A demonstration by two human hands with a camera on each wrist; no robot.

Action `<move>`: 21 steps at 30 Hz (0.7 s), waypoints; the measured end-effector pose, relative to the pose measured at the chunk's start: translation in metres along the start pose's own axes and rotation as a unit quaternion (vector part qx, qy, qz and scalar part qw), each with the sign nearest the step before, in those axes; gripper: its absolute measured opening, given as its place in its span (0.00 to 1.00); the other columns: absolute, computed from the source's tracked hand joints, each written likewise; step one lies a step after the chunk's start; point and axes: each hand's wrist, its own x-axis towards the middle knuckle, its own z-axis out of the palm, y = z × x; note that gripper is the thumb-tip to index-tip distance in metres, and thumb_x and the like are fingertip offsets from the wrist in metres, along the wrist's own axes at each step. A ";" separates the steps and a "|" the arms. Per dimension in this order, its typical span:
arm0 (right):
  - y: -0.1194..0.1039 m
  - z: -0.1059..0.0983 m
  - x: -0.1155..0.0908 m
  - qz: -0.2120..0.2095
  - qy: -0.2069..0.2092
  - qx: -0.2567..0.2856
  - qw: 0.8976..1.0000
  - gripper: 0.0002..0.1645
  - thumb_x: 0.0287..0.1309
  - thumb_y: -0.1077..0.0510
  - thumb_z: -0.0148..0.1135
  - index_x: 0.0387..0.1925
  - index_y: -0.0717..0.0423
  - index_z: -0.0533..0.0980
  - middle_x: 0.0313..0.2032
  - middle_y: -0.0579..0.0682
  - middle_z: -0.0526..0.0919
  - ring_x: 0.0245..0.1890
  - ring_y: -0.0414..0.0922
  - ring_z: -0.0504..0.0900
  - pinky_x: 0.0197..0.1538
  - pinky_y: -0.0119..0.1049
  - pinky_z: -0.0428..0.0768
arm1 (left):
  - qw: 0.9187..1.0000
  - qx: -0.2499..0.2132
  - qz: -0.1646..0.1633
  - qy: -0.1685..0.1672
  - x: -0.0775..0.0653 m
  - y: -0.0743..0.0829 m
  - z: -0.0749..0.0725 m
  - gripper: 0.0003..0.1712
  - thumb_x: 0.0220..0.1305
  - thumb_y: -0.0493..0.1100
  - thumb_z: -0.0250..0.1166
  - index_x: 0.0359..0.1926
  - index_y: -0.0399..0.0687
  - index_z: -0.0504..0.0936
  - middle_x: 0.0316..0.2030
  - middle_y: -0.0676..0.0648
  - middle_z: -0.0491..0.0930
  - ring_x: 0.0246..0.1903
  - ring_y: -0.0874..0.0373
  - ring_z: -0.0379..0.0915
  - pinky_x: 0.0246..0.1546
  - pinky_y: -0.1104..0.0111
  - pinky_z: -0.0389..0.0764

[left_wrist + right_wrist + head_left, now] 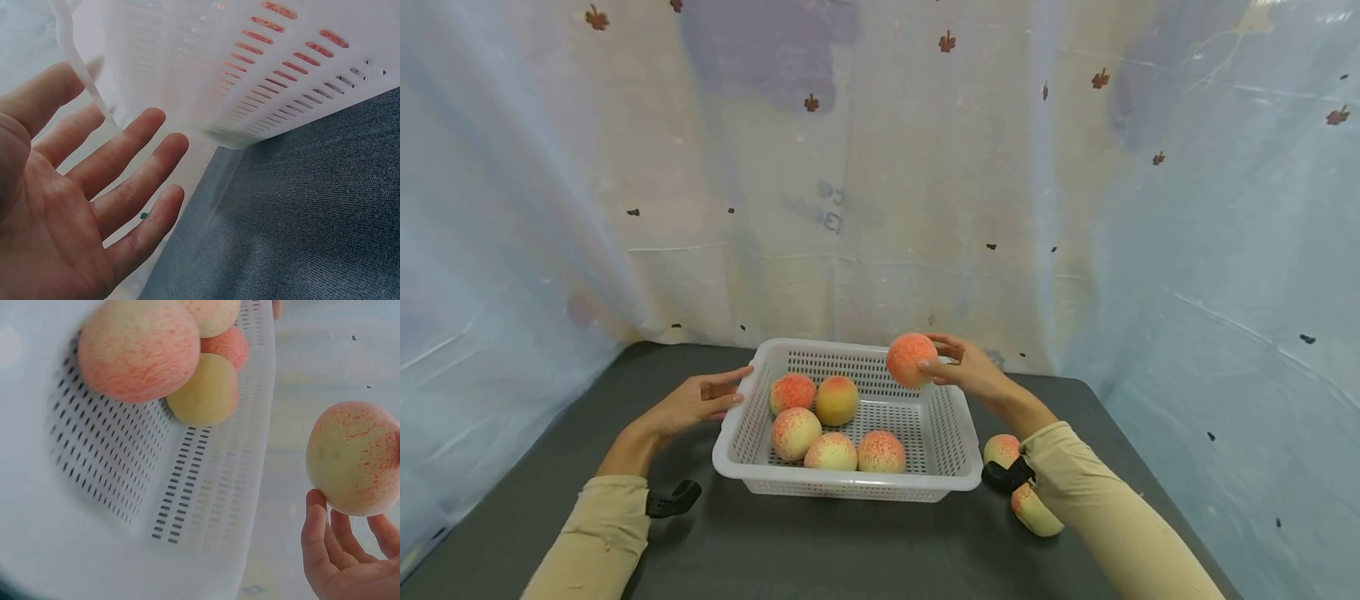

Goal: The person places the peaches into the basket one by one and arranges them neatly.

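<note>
Over the back right part of a white perforated plastic basket point(850, 484), my right hand point(966, 367) holds a peach point(912, 360) between thumb and fingers. In the right wrist view the fingertips grip this peach point(353, 459) from below, outside the basket's rim in that view. At the basket's left side is my left hand point(703, 398), its fingertips right at the rim. The left wrist view shows that hand point(81, 194) with its fingers spread and nearly straight beside the slotted wall point(275, 69). Several peaches lie in the basket's left and middle, among them a yellower one point(837, 401).
On the dark grey tabletop point(820, 550), two more peaches lie right of the basket: one point(1001, 450) by the right wrist strap, another point(1036, 512) partly behind the right sleeve. A pale plastic sheet point(895, 167) hangs behind the table and along its sides.
</note>
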 end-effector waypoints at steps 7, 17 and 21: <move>-0.010 0.010 0.014 -0.004 0.018 0.009 1.000 0.41 0.69 0.53 0.63 0.77 0.53 0.58 0.74 0.63 0.64 0.66 0.61 0.75 0.65 0.53 0.78 | 1.000 -0.003 0.003 -0.002 0.000 -0.001 -0.002 0.40 0.74 0.51 0.61 0.80 0.49 0.56 0.70 0.33 0.69 0.67 0.37 0.70 0.59 0.46 0.79; -0.001 0.022 0.036 0.008 0.032 0.032 0.999 0.41 0.69 0.54 0.64 0.76 0.57 0.58 0.71 0.65 0.66 0.66 0.61 0.74 0.65 0.51 0.79 | 1.000 0.003 0.000 0.003 0.001 0.001 -0.001 0.40 0.74 0.51 0.61 0.79 0.49 0.56 0.69 0.33 0.71 0.67 0.37 0.70 0.58 0.47 0.80; 0.004 0.028 0.045 0.029 0.043 0.013 0.999 0.40 0.67 0.53 0.65 0.75 0.55 0.60 0.71 0.65 0.67 0.65 0.61 0.75 0.64 0.51 0.79 | 1.000 0.003 -0.002 0.004 0.001 0.001 -0.001 0.40 0.74 0.52 0.61 0.79 0.50 0.56 0.69 0.33 0.70 0.67 0.36 0.70 0.59 0.46 0.80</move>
